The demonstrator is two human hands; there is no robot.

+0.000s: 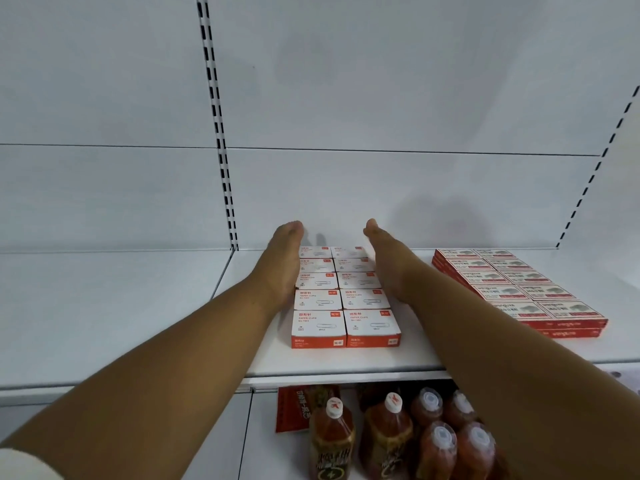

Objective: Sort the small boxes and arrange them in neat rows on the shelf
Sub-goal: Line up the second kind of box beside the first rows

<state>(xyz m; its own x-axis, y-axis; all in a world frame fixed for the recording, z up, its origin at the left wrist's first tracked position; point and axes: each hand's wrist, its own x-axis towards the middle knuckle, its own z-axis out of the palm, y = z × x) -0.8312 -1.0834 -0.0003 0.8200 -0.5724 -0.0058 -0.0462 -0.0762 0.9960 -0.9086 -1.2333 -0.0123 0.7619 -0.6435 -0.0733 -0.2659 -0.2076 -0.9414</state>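
Two columns of white-and-orange paper clip boxes (346, 296) on white shelf (138, 306), five rows deep. Left hand (284, 261) flat against left side of block, right hand (382, 265) flat against right side, fingers straight, reaching toward back panel (381, 98). Red-and-white flat boxes (519, 289) stacked further right, apart from block. Bottles (398, 434) with white caps on lower shelf, red packet (292, 410) beside them.

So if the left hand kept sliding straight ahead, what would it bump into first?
Probably the white back wall of the shelf. The left hand points straight at it beside the paper clip boxes; depth is hard to judge.
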